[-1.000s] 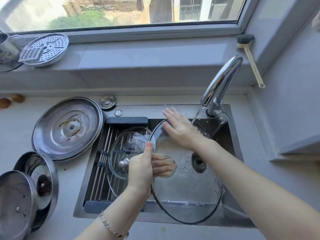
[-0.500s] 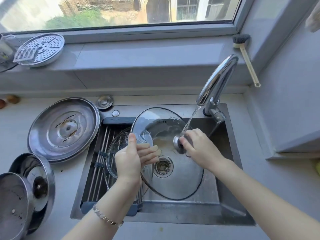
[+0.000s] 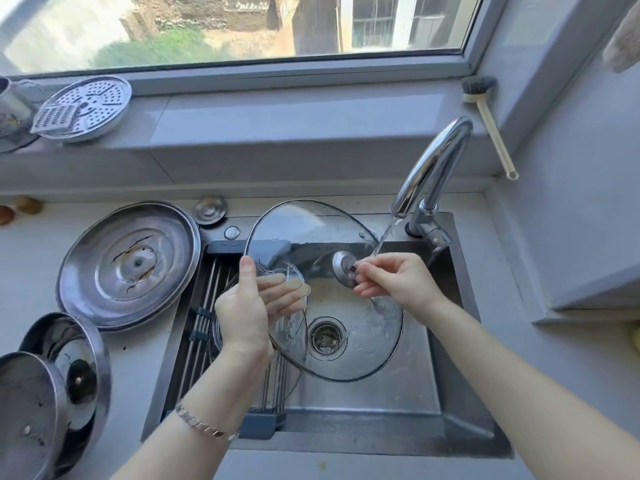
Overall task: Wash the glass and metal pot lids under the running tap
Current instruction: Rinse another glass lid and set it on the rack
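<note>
A large glass lid (image 3: pixel 304 230) is held tilted over the sink (image 3: pixel 460 427). My left hand (image 3: pixel 249 306) grips its left rim, thumb on top and fingers seen through the glass. My right hand (image 3: pixel 394 280) pinches the lid's metal knob (image 3: pixel 343 268), where the stream from the tap (image 3: pixel 433 164) lands. A smaller glass lid (image 3: pixel 291 379) lies below on the drying rack (image 3: pixel 204 306), mostly hidden by my left hand. A big metal lid (image 3: pixel 128 265) lies upside down on the counter to the left.
Two more metal lids (image 3: pixel 52 386) lean at the lower left. A small metal cap (image 3: pixel 209 209) sits behind the sink. On the sill are a perforated steamer plate (image 3: pixel 90 105) and a dish brush (image 3: pixel 488 116). The drain (image 3: pixel 327 336) is open.
The large glass lid has been turned from its underside to knob side up and raised toward the tap. My right hand went from rubbing the glass flat to pinching the knob.
</note>
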`<action>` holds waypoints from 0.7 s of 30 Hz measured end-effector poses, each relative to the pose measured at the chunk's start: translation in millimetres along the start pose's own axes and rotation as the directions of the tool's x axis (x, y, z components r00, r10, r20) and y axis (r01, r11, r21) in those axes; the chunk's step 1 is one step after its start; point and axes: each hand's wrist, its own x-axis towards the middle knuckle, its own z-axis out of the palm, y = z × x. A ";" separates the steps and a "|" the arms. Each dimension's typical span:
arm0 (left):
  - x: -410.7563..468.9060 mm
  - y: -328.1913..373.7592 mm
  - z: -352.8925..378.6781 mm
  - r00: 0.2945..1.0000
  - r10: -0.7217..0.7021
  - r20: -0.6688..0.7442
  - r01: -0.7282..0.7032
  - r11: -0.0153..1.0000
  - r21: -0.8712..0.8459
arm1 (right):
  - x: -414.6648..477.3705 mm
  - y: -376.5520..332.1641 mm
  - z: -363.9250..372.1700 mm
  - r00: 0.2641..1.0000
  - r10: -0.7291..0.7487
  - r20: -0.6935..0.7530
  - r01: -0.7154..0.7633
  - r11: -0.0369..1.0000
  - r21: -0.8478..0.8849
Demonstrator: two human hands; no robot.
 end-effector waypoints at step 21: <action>19.2 -104.4 16.1 0.749 -0.656 0.087 0.658 0.753 0.016 | -25.7 3.4 -79.5 0.779 -0.029 -0.626 -0.088 0.984 -0.155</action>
